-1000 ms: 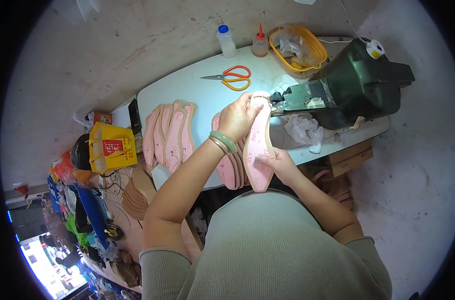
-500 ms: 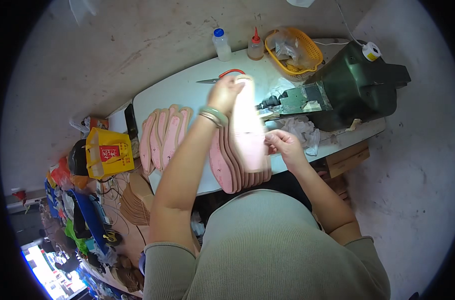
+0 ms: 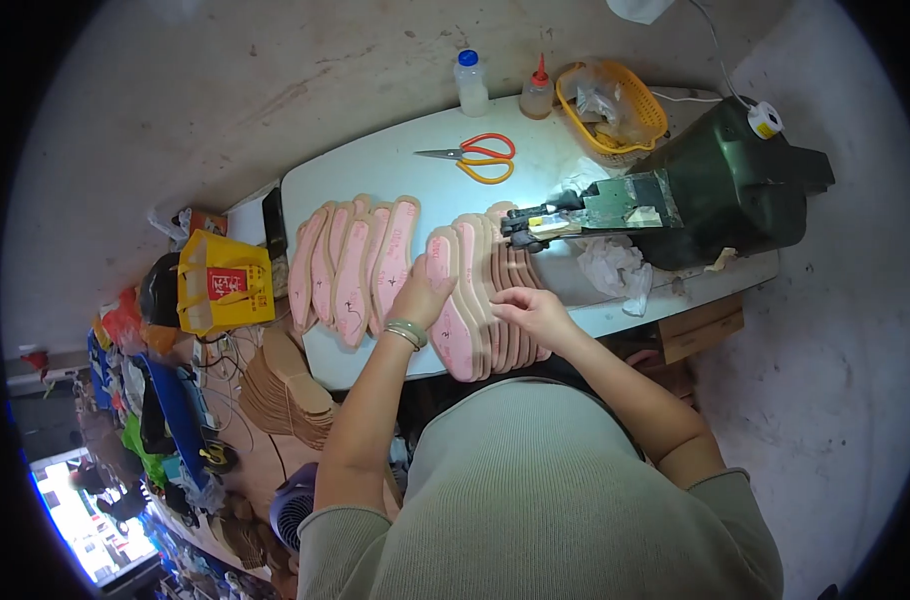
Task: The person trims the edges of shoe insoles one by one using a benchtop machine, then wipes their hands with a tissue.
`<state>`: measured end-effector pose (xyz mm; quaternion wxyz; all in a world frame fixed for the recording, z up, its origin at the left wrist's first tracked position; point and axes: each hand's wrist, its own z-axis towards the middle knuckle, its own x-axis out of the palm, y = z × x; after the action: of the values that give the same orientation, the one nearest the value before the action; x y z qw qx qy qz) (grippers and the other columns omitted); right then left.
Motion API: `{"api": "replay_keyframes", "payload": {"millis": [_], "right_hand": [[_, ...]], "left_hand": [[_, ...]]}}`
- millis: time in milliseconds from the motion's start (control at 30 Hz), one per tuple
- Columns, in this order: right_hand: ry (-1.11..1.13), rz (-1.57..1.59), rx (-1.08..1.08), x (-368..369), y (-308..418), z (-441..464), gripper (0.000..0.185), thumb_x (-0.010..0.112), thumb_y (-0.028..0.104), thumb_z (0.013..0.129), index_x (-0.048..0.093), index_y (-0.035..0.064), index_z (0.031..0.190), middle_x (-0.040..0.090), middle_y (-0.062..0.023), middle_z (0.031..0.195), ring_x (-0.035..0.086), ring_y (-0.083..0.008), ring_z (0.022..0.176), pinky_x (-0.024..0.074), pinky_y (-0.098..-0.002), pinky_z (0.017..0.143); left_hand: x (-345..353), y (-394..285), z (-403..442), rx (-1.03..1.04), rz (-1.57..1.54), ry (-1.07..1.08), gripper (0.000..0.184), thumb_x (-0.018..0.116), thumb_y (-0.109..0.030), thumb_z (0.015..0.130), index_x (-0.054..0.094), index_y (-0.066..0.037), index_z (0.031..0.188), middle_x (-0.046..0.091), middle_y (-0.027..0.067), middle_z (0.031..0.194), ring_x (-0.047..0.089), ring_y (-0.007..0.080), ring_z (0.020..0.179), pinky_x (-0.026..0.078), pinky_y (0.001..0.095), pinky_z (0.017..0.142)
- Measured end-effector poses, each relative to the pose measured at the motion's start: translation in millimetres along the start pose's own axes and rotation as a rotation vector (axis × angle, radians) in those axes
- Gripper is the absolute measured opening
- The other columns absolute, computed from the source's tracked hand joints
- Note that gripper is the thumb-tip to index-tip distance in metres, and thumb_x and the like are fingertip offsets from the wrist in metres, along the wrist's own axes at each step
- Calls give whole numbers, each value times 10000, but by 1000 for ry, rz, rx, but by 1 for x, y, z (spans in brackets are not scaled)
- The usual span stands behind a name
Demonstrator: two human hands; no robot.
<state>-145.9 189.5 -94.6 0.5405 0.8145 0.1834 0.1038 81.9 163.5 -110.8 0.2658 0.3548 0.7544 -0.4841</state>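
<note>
My left hand (image 3: 422, 295), with bangles at the wrist, is closed on the upper left side of the leftmost pink insole (image 3: 456, 335) in a fanned stack. The right hand (image 3: 537, 316) is beside the stack's right part, thumb and forefinger pinched together; whether anything is between them is too small to tell. Left of my left hand, several pink insoles (image 3: 351, 285) with tan edges overlap on the white table. The dark arm of a green machine (image 3: 625, 208) reaches over the top right of the stack.
Scissors (image 3: 487, 158) with red and orange handles lie behind the stack. Farther back are a blue-capped bottle (image 3: 471, 85), a red-tipped bottle (image 3: 537, 95) and a yellow basket (image 3: 615, 110). Crumpled plastic (image 3: 615, 272) lies below the machine arm. A yellow bag (image 3: 225, 283) is at the left.
The insole held up near the machine now lies with the others in the left group. My left hand has come down to the fanned stack, and my right hand has moved left.
</note>
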Motion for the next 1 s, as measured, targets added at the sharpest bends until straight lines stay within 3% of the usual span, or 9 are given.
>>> {"api": "replay_keyframes", "payload": {"millis": [67,167,267,367,467,633,733,867,1000], "right_hand": [[-22,-73,-116,15,-6,9,420,720,240,847,620,-37,1146,692,-93,943,643,-141,835,515,-279,774],[-23,-254,-245,32,10,10,507,707,229,862,540,-24,1269,684,-97,988,640,-136,869,513,-291,796],[152,170,-29,31,12,18,467,667,172,892,527,-17,1295,672,-75,1029,628,-112,897,511,-279,809],[129,411,-32,17,37,7,419,630,103,907,536,-1,1302,663,-50,1035,617,-87,888,510,-255,796],[43,335,-106,7,37,1,445,629,95,891,530,26,1319,662,-67,1033,620,-88,876,515,-260,750],[-407,-610,-567,-1,51,-16,449,629,187,887,548,92,1318,595,-108,862,635,-233,712,516,-345,620],[-429,-746,-567,-18,67,-22,417,614,233,900,569,98,1292,541,-114,802,592,-309,645,500,-398,578],[-451,-712,-499,-52,81,-22,334,675,188,862,665,82,1179,566,-114,794,600,-258,657,500,-343,607],[-526,-418,-495,-85,66,-21,246,712,149,825,723,68,1058,645,-59,840,618,-133,698,492,-284,613]], "left_hand": [[1,6,-1,40,-34,-127,775,643,-461,849,344,11,1385,546,298,1234,565,439,1113,444,479,956],[-33,-54,-31,-68,-11,-103,738,661,-407,865,348,12,1386,633,176,1051,651,249,898,514,332,806],[-16,-43,-35,123,-309,-387,641,638,-336,913,373,27,1370,638,79,978,618,126,818,508,257,706],[-13,-37,-29,67,-1076,-54,437,637,-303,931,553,35,1194,657,49,891,592,89,781,489,257,637],[-14,-60,-50,93,-1032,62,292,599,-250,963,662,32,1008,666,12,822,588,72,723,485,247,629],[-1,-90,-43,145,-944,-131,281,599,-212,948,696,40,1025,696,40,880,617,74,767,499,257,668],[-5,-114,-34,168,-1050,-111,276,610,-216,937,699,32,1021,709,51,856,627,82,742,500,257,651],[5,-129,-6,487,-265,-447,294,641,-222,886,668,34,1027,593,118,1121,563,257,1035,430,388,923],[29,-148,22,466,-400,-421,305,621,-241,888,670,28,1022,584,163,1101,515,330,1055,387,439,949]]}}
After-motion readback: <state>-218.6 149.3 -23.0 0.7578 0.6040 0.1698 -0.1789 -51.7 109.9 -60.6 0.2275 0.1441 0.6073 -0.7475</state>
